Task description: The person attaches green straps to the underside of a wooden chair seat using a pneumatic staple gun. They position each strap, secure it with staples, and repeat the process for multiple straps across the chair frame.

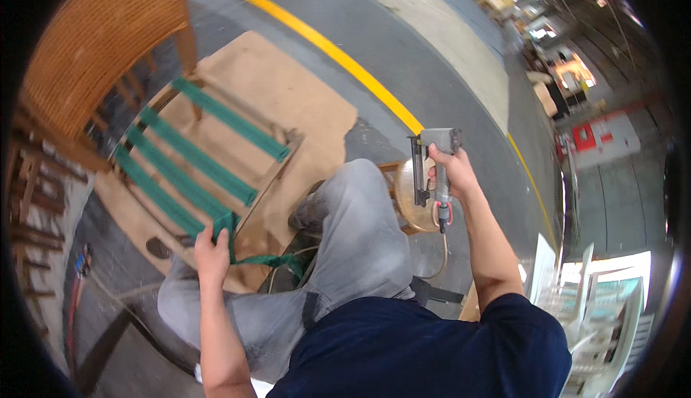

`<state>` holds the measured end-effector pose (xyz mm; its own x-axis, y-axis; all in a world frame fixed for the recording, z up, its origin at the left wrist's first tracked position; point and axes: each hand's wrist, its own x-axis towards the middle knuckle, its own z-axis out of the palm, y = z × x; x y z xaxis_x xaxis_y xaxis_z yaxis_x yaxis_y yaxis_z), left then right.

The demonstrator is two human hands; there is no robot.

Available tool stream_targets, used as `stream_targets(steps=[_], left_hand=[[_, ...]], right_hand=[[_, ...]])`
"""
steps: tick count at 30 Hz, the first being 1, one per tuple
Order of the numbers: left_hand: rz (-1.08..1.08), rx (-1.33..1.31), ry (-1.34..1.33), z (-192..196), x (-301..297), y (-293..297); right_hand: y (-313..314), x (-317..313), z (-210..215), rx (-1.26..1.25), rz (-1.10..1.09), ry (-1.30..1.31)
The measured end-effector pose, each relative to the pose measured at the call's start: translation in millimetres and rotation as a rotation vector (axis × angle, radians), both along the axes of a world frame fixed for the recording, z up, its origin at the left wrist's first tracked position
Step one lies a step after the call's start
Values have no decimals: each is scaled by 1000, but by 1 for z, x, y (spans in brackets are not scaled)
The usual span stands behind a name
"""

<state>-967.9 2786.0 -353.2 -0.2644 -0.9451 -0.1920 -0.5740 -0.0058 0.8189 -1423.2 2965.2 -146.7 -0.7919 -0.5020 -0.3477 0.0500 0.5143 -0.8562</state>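
My left hand (212,252) is closed on the end of a green webbing strap (164,200) at the near edge of a wooden chair frame (268,182). A loose tail of webbing (270,260) runs from that hand toward my legs. Several parallel green straps, such as one webbing strip (230,119), span the seat opening. Out to the right, my right hand (455,171) grips a grey pneumatic staple gun (440,141) by its handle, held up and apart from the chair. An air hose (442,243) hangs from the handle's lower end.
The chair's woven back (108,52) rises at the far left. Brown cardboard (317,114) lies beneath the frame. A small round-topped stool (410,196) stands behind the staple gun. Wooden chair parts (36,232) line the left edge, near a red hose (74,304). A yellow line (324,42) crosses the grey floor.
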Motion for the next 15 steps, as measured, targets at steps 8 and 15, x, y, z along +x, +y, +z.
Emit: stream_targets(steps=[8,15], left_hand=[[1,441,296,3,-27,11],[13,280,149,-15,-17,7]], right_hand=[[104,-68,-124,-73,-338,-498],[84,-85,-144,326,-338,-8]])
